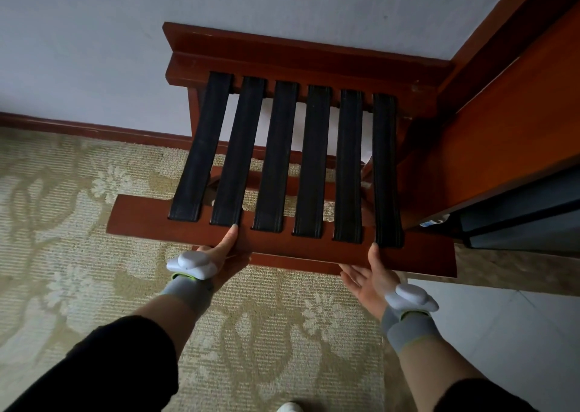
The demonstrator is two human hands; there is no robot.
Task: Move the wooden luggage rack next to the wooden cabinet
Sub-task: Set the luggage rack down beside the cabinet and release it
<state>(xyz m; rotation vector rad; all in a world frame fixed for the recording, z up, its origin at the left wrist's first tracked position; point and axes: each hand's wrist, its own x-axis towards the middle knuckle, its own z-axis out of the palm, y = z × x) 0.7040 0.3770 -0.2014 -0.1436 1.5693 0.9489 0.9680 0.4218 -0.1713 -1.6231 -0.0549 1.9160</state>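
Note:
The wooden luggage rack [292, 248], reddish-brown with several black straps across its top, fills the middle of the head view. Its back rail rests against the white wall and its right side touches the wooden cabinet [489, 135]. My left hand [227, 253] grips the rack's front rail left of centre, thumb on top and fingers underneath. My right hand [372, 275] holds the same rail near its right end, thumb on top, palm turned up below the wood. Both wrists carry white sensor pods on grey bands.
A beige carpet [78, 223] with a pale flower pattern covers the floor on the left and below. A dark wooden baseboard [94, 129] runs along the wall. Light floor tile [489, 333] lies at the lower right, under the cabinet's open dark compartment [518, 217].

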